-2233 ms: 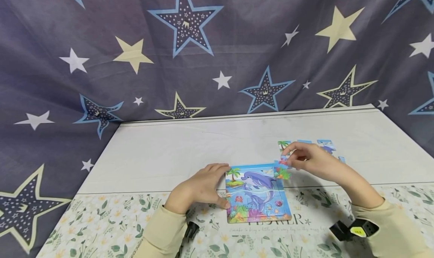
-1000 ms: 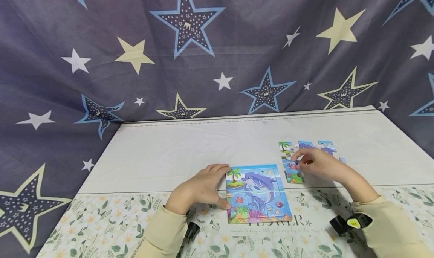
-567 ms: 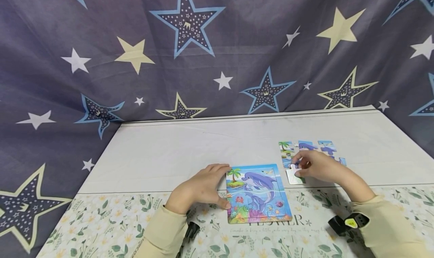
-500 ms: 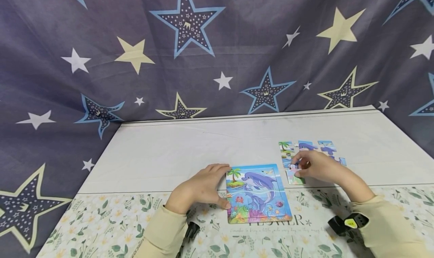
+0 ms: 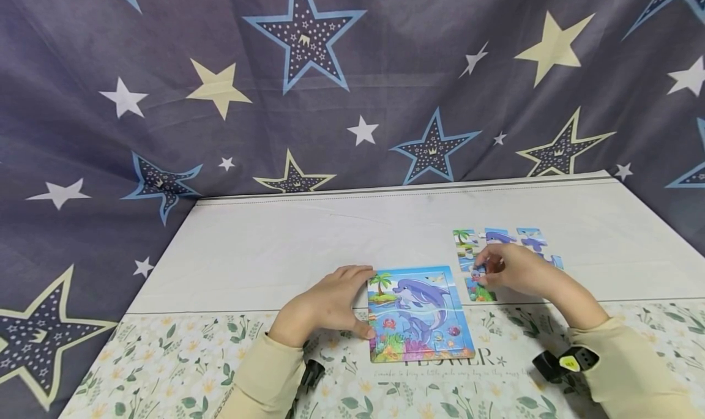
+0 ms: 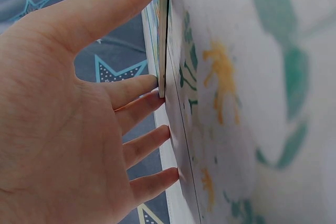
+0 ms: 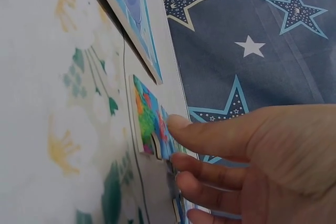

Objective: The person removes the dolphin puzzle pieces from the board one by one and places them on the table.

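A square dolphin puzzle board (image 5: 418, 312) lies in front of me with its picture facing up. My left hand (image 5: 329, 301) rests along its left side, thumb at the lower edge and fingers spread by the upper corner. The left wrist view shows those fingers (image 6: 140, 148) fairly straight, touching the board's edge and the table. To the right, my right hand (image 5: 514, 269) pinches a colourful coral puzzle piece (image 5: 480, 291) between thumb and fingers. It is low at the lower-left corner of a group of loose pieces; whether it lies fully flat I cannot tell.
Behind my right hand are several loose puzzle pieces, among them a palm-tree piece (image 5: 462, 237) and a dolphin piece (image 5: 498, 237); the hand covers others. The tablecloth (image 5: 286, 248) is white at the back and flowered in front. A star-patterned curtain (image 5: 330, 125) stands behind.
My right hand has carried the coral piece from the board's upper-right corner rightward, to the loose pieces, then tilted it and lowered it slightly toward me. The left hand stays put.
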Action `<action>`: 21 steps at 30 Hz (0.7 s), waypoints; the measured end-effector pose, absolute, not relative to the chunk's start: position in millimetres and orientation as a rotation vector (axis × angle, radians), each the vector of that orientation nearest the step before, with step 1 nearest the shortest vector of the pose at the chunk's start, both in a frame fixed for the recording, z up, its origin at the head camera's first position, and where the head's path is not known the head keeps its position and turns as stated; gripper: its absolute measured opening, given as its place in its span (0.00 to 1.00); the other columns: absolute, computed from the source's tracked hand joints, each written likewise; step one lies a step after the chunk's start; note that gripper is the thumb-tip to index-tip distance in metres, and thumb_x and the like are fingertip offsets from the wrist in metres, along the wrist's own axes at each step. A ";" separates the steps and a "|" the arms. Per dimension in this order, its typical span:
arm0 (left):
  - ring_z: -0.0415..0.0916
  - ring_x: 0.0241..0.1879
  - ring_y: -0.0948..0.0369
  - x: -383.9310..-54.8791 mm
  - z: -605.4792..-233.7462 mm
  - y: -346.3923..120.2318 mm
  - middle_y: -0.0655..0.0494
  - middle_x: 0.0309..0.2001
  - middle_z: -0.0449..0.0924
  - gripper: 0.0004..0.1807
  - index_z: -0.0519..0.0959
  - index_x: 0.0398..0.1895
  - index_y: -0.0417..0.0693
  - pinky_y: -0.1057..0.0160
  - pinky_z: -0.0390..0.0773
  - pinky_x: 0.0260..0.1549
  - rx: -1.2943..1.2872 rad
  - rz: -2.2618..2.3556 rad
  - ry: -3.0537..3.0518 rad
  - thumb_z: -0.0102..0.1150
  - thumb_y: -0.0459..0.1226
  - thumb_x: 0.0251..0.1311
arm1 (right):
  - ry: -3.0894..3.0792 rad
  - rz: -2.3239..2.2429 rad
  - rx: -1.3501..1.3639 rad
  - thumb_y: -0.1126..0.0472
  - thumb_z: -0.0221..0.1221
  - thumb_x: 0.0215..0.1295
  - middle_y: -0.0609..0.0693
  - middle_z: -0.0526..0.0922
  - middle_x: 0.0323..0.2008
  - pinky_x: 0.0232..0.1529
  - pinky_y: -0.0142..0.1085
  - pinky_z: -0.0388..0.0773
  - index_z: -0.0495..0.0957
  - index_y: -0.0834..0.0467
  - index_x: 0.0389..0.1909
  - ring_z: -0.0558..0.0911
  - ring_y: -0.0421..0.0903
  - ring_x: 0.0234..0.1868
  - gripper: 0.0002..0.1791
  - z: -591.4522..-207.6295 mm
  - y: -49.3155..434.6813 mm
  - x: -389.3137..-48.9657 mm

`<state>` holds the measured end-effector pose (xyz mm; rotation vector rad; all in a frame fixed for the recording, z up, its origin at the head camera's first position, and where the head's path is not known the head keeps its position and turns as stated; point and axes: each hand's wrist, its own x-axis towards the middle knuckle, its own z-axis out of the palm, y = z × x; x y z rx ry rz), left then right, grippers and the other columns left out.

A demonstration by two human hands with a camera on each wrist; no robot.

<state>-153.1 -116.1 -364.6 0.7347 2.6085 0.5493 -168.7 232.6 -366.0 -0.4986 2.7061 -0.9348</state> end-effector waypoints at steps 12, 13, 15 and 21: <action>0.47 0.75 0.51 -151.2 -363.0 -115.6 0.52 0.76 0.53 0.58 0.57 0.77 0.47 0.46 0.51 0.72 0.730 0.548 2.608 0.78 0.52 0.44 | 2.683 -1.032 -0.548 0.66 0.63 0.66 0.49 0.76 0.32 0.24 0.35 0.72 0.78 0.64 0.45 0.73 0.44 0.27 0.10 -359.6 213.2 -159.9; 0.47 0.75 0.51 -151.1 -363.0 -115.6 0.52 0.76 0.53 0.58 0.57 0.77 0.47 0.46 0.51 0.72 0.729 0.547 2.608 0.78 0.52 0.44 | 2.685 -1.028 -0.553 0.66 0.63 0.66 0.48 0.77 0.32 0.24 0.34 0.72 0.79 0.63 0.45 0.72 0.44 0.27 0.10 -358.6 210.6 -158.7; 0.47 0.76 0.51 -151.1 -362.9 -115.7 0.52 0.76 0.53 0.58 0.57 0.77 0.47 0.46 0.51 0.72 0.728 0.546 2.607 0.78 0.52 0.44 | 2.694 -1.012 -0.574 0.65 0.64 0.65 0.48 0.77 0.32 0.23 0.34 0.71 0.79 0.63 0.45 0.73 0.43 0.27 0.10 -357.2 206.2 -156.5; 0.47 0.75 0.51 -150.8 -362.7 -115.9 0.52 0.76 0.53 0.57 0.58 0.77 0.47 0.45 0.52 0.72 0.726 0.553 2.605 0.78 0.52 0.44 | 2.681 -0.976 -0.606 0.64 0.64 0.66 0.46 0.78 0.32 0.25 0.35 0.73 0.80 0.60 0.45 0.75 0.43 0.28 0.09 -352.8 192.3 -148.8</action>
